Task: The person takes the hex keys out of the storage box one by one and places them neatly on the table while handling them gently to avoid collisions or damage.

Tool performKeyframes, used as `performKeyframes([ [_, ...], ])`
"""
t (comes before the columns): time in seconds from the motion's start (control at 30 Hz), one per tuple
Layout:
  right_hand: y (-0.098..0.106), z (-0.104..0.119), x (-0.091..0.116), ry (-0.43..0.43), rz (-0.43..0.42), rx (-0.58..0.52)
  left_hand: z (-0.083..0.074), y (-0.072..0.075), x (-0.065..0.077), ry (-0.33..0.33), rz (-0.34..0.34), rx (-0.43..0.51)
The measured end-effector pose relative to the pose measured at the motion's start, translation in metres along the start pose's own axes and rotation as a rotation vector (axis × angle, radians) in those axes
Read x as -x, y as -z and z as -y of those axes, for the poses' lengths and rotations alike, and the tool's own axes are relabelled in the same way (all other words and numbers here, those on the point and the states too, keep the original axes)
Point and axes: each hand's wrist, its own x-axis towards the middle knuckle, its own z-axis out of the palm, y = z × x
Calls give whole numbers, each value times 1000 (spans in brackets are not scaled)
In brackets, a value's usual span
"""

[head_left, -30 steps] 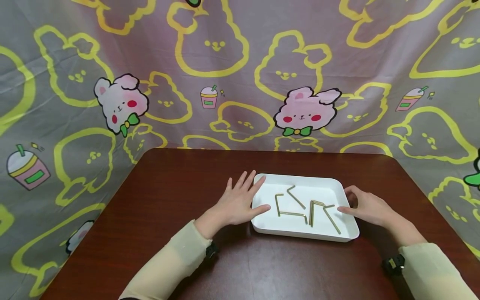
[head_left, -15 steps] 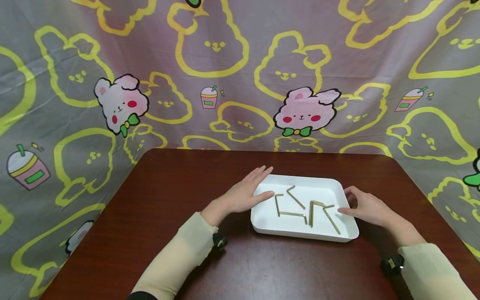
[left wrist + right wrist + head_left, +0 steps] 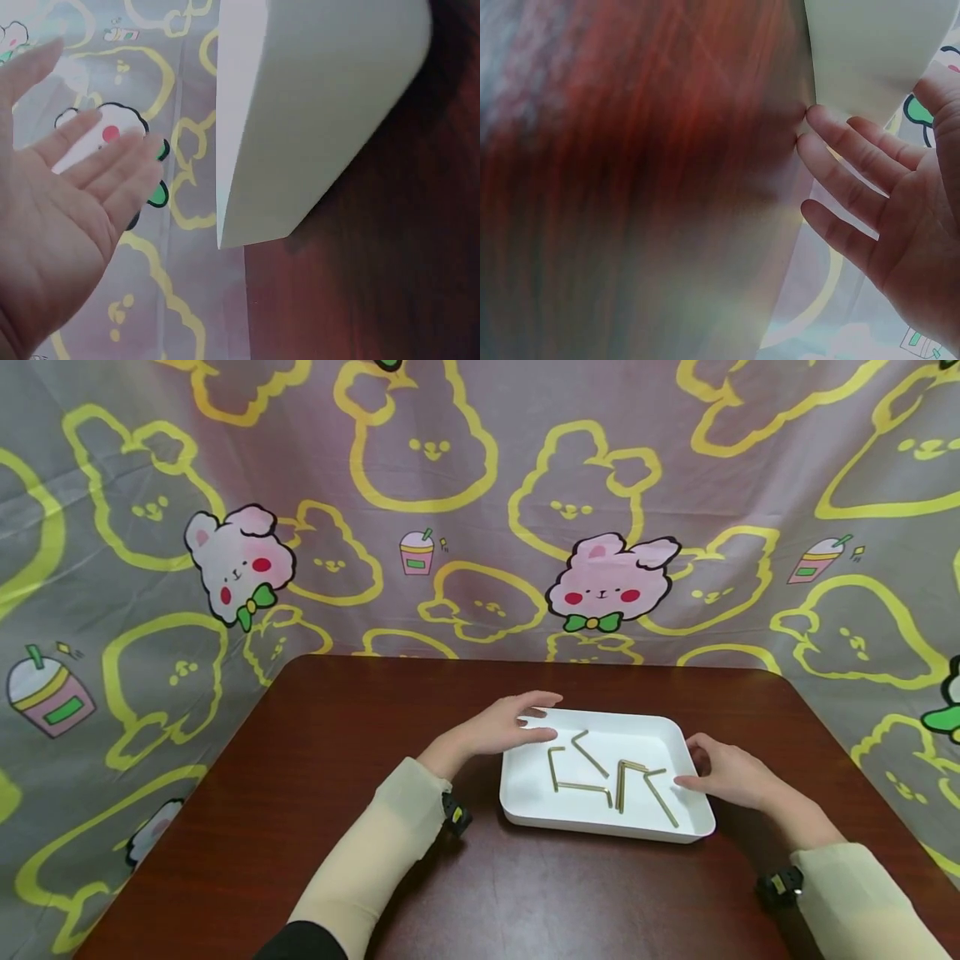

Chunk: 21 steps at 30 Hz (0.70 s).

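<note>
White tray [image 3: 583,770] right of centre on a dark wooden worktop [image 3: 390,718], L-shaped brass-coloured rods [image 3: 621,787] lying inside it, right hand [image 3: 731,770] grasping its right end, left hand [image 3: 506,724] released, fingers loose above its left end, rabbit-patterned cloth [image 3: 465,543] behind.

In the left wrist view, your left grip [image 3: 60,206] is partly blurred and cut off at nine o'clock; the white tray [image 3: 315,97] is cut off at twelve.
</note>
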Motion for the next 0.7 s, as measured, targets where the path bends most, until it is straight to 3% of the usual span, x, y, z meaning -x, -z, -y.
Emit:
performKeyframes([
  [0.2, 0, 1, -2, -10, 11, -11, -3, 9, -16, -1, 34, 136],
  [0.43, 2, 4, -2, -25, 13, -2, -6, 15, -35, 65, 86, 158],
  [0.7, 2, 3, -1, -30, 16, -6, 0, 7, -51, 187, 107, 114],
])
